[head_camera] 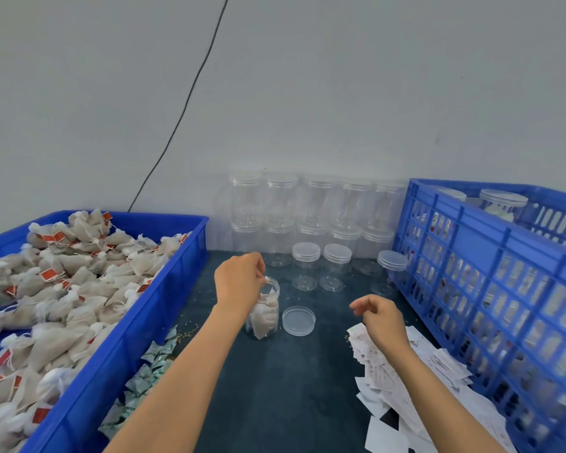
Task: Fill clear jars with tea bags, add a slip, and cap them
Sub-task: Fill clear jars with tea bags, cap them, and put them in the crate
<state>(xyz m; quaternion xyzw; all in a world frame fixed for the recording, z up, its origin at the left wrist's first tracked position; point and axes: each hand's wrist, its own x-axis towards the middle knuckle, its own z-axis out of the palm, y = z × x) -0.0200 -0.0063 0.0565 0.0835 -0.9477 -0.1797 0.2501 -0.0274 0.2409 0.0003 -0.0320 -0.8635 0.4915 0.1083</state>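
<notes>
We see a dark tabletop [275, 387] against a pale wall, flanked by a blue slatted crate [490, 289] on the right holding capped jars and a blue bin [118, 348] on the left heaped with tea bags [62, 289]. Stacked empty capped jars [314, 204] stand at the back by the wall. A pile of printed slips [406, 380] lies just beside the crate, and small green-white sachets [151, 364] lie along the bin. The open clear jar [264, 312], partly filled with tea bags, stands centre, its loose lid [298, 320] just beside it on the right. The left hand [239, 279] is at the jar rim, its grip pinched there. The right hand [378, 317] hovers above the slips, fingers loosely curled, holding nothing.
</notes>
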